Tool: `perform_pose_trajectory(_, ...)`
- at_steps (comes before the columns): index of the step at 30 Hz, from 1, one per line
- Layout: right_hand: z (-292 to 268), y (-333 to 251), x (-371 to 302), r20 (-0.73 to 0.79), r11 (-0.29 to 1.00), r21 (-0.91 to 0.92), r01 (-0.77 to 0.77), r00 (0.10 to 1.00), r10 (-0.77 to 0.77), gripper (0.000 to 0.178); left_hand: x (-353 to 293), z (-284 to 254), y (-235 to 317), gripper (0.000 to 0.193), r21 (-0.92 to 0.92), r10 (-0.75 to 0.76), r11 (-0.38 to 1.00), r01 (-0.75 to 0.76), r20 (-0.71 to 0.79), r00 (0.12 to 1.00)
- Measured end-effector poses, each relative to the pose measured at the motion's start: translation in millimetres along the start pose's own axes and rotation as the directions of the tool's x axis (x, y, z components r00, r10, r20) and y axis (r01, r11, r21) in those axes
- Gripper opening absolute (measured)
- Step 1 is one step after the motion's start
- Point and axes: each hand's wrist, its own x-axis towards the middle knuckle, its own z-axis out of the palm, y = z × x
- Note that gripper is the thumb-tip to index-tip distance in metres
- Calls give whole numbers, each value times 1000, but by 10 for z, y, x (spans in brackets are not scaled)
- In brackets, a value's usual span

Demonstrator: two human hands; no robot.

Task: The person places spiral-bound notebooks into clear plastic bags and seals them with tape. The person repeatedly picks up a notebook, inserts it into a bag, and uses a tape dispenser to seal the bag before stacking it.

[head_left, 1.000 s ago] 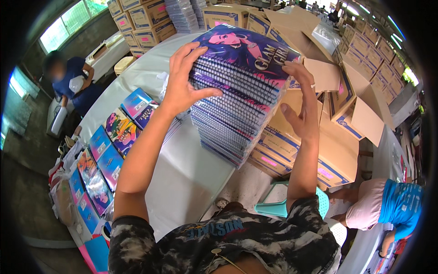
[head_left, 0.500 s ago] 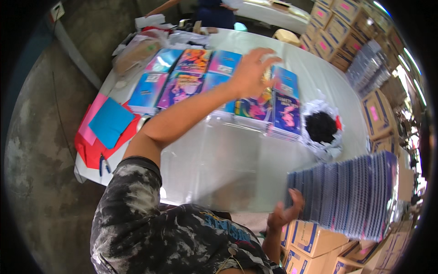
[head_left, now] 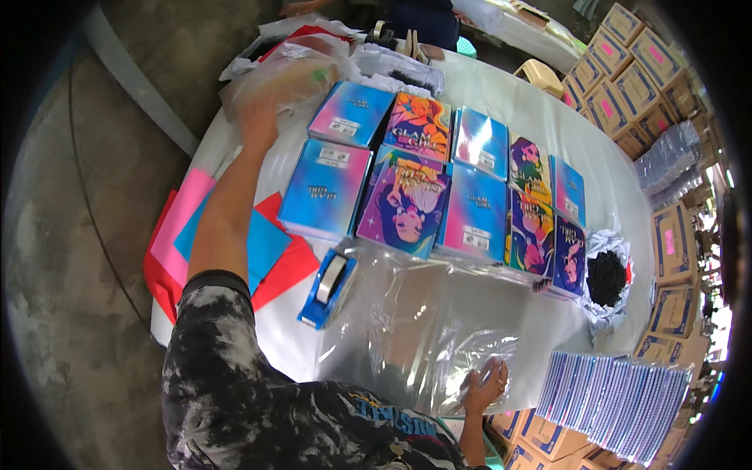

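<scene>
My left hand (head_left: 257, 117) is stretched out to a crumpled clear plastic bag (head_left: 294, 88) at the far left; its fingers blur into the plastic. My right hand (head_left: 489, 382) lies on a clear plastic sheet (head_left: 399, 313) at the near edge of the table, fingers apart. Beyond the sheet, notebooks stand in two rows of stacks. Their covers are blue-pink (head_left: 325, 188), purple with a drawn figure (head_left: 403, 204) and orange (head_left: 421, 125). A blue tape dispenser (head_left: 325, 288) sits left of the sheet.
Red (head_left: 290, 266), pink (head_left: 182, 223) and blue (head_left: 266, 249) sheets lie under my left forearm. A paper-lined holder of black pieces (head_left: 607, 278) stands right of the notebooks. A tall spiral-notebook stack (head_left: 615, 403) is at the near right, with cartons (head_left: 670, 243) beyond. Another person (head_left: 423, 23) stands at the far side.
My left hand has swung from above the notebook stacks to the plastic bag at far left. My right hand has moved from beside the spiral-notebook stack onto the clear sheet. The view has shifted.
</scene>
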Motion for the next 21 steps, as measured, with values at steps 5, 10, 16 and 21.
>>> perform_pose_trajectory(5, 5, -32, -32, -17, 998, 31, -57, 998, 58, 61, 220, 227, -106, 80, 193, -119, 977, 88, 158, 980)
perform_pose_trajectory(10, 24, -55, -26, -35, 999, 10, -34, 999, 34, 57, 328, 555, -314, 81, 149, -134, 983, 109, 167, 977)
perform_pose_trajectory(16, 58, -29, -34, -35, 998, 50, -42, 998, 44, 56, 248, 1055, -771, 53, 161, -10, 987, 18, -50, 999)
perform_pose_trajectory(21, 65, -9, -31, -42, 998, 53, -46, 998, 48, 53, -112, 1005, -989, 43, 318, 42, 948, 23, -197, 979)
